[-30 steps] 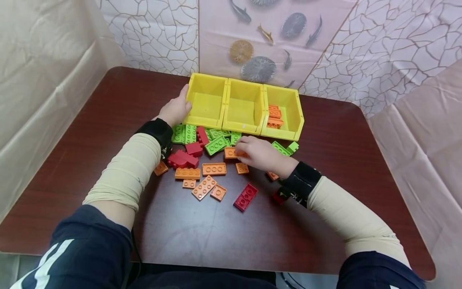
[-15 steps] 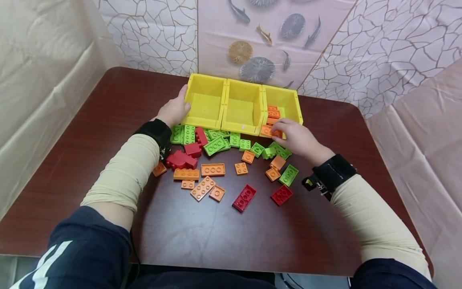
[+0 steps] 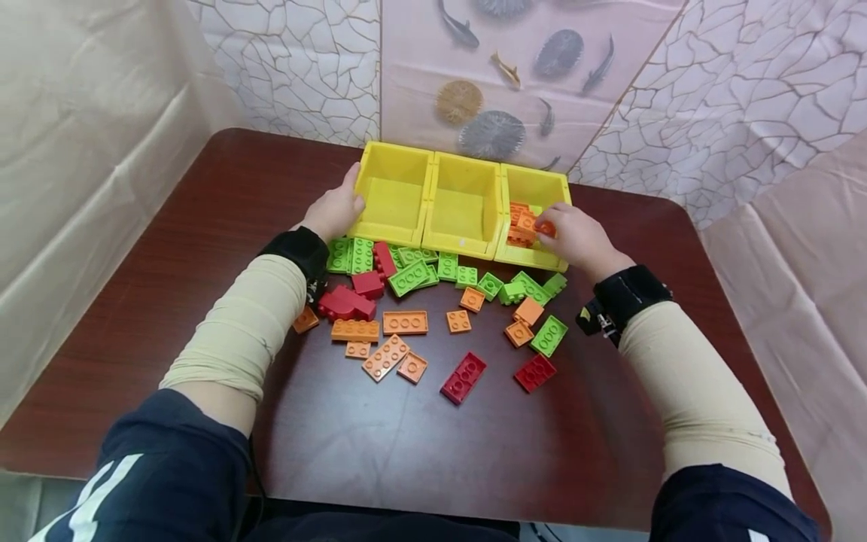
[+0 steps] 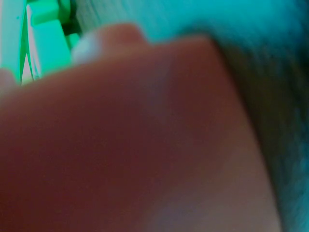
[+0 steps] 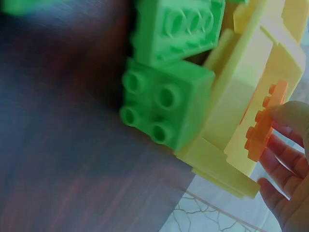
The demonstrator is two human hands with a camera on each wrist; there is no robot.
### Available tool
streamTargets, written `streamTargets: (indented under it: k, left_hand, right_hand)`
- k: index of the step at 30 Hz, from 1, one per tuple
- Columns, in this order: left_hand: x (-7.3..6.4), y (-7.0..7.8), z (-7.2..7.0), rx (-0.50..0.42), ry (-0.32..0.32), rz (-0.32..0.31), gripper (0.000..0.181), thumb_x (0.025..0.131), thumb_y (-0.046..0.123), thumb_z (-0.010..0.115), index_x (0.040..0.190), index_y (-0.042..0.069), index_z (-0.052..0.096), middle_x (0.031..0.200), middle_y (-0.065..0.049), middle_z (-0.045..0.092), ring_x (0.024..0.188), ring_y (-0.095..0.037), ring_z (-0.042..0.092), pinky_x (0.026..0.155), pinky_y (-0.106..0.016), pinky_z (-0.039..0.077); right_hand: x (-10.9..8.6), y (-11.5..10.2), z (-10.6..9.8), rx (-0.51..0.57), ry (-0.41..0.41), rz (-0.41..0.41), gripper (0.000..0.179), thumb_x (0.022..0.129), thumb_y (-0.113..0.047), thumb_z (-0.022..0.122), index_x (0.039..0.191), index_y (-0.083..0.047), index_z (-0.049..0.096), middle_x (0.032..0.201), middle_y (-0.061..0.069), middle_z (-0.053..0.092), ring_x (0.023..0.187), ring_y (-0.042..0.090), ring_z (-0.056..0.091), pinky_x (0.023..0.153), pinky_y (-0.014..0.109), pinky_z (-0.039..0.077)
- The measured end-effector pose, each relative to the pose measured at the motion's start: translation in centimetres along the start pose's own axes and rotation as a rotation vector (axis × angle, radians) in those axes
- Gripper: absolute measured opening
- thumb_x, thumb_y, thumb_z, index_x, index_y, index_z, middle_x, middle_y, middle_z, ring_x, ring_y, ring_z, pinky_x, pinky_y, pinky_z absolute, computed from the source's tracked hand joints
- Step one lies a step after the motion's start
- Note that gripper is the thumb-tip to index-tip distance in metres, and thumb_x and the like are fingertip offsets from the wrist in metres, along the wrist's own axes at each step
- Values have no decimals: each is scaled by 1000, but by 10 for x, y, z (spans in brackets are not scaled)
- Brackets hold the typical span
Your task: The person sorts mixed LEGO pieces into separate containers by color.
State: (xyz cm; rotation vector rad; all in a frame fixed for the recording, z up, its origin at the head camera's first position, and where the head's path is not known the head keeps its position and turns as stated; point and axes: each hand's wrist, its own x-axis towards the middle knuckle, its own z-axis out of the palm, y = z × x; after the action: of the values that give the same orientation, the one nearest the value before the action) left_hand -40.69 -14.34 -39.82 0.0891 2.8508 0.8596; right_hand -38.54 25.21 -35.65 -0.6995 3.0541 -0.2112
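My right hand (image 3: pixel 580 239) reaches over the right compartment of the yellow box (image 3: pixel 391 228). In the right wrist view, its thumb and fingers pinch an orange brick (image 5: pixel 263 126) with a row of studs. More orange bricks (image 3: pixel 520 237) lie inside that compartment. My left hand (image 3: pixel 333 211) grips the box's left end, thumb at the wall's edge; most of its fingers are hidden behind the wall. In the left wrist view, that hand (image 4: pixel 135 145) is a dark blur filling most of the picture.
Green bricks (image 3: pixel 409 278) and red bricks (image 3: pixel 348 302) crowd the box's front. Loose orange bricks (image 3: pixel 405 322) lie nearer on the brown table (image 3: pixel 379 452). Two dark red bricks (image 3: pixel 463 378) lie in front. A green studded brick (image 5: pixel 164 101) stands beside the box.
My right hand has gone from the loose bricks to the right compartment, carrying an orange brick from the table. My left hand has stayed at the box's left end.
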Motion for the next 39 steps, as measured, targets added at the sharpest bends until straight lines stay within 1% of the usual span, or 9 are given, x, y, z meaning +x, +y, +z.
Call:
streamTargets:
  k: [3, 7, 12, 20, 26, 29, 32, 36, 39]
  left_hand:
    - [1, 1, 4, 1, -2, 2, 65, 99, 27, 30, 148, 28, -12, 80, -15, 52, 68, -30, 51, 67, -38, 39]
    - [5, 4, 9, 2, 2, 15, 65, 99, 27, 30, 149, 29, -12, 82, -15, 54, 68, -30, 51, 66, -38, 40]
    - [6, 9, 13, -1, 7, 26, 64, 99, 27, 30, 149, 31, -11, 82, -15, 55, 66, -28, 51, 65, -37, 39]
    - [2, 13, 10, 0, 12, 25, 64, 99, 26, 31, 149, 28, -8, 79, -14, 54, 63, -27, 51, 61, -35, 39]
    - [0, 10, 6, 0, 23, 14, 64, 99, 26, 32, 150, 27, -7, 77, -13, 53, 63, -27, 51, 62, -35, 39]
    - [1, 7, 6, -3, 22, 12, 64, 99, 26, 31, 149, 28, -8, 78, -13, 53, 63, -27, 51, 62, -35, 39]
    - [1, 4, 5, -5, 29, 8, 64, 99, 27, 32, 150, 28, -7, 77, -13, 54, 62, -27, 51, 61, -35, 40]
    - [1, -1, 3, -6, 36, -2, 64, 99, 27, 32, 150, 28, -7, 77, -13, 53, 62, -27, 51, 61, -35, 39]
    - [1, -4, 2, -4, 35, -10, 64, 99, 28, 31, 149, 29, -9, 78, -13, 53, 63, -28, 51, 62, -35, 39]
  right_hand:
    - [11, 6, -1, -12, 1, 25, 21, 88, -12, 60, 103, 1, 62, 105, 20, 53, 94, 35, 51, 80, 49, 42]
    - [23, 12, -4, -29, -17, 56, 20, 88, -11, 59, 104, 1, 62, 107, 20, 52, 94, 36, 52, 79, 49, 42]
    - [36, 15, -5, -52, -41, 70, 20, 88, -9, 55, 104, 2, 61, 105, 21, 53, 94, 36, 52, 79, 50, 42]
    - [58, 16, 1, -102, -76, 113, 19, 89, -10, 55, 104, 0, 60, 105, 19, 57, 95, 37, 53, 78, 52, 43]
    - [70, 20, 13, -119, -95, 135, 17, 90, -7, 55, 105, -1, 61, 106, 18, 55, 97, 37, 52, 81, 51, 42]
    - [74, 20, 18, -115, -79, 125, 16, 90, -7, 55, 102, 0, 62, 103, 19, 56, 95, 37, 52, 82, 50, 42]
    - [77, 19, 22, -95, -63, 85, 16, 90, -7, 55, 102, 2, 62, 101, 20, 57, 95, 37, 53, 83, 49, 41]
    - [81, 15, 25, -60, -58, 17, 18, 89, -4, 53, 102, 5, 62, 101, 23, 58, 96, 38, 53, 85, 48, 41]
    - [84, 12, 26, -44, -70, 7, 20, 89, -3, 51, 104, 6, 61, 102, 24, 57, 97, 39, 53, 86, 48, 40]
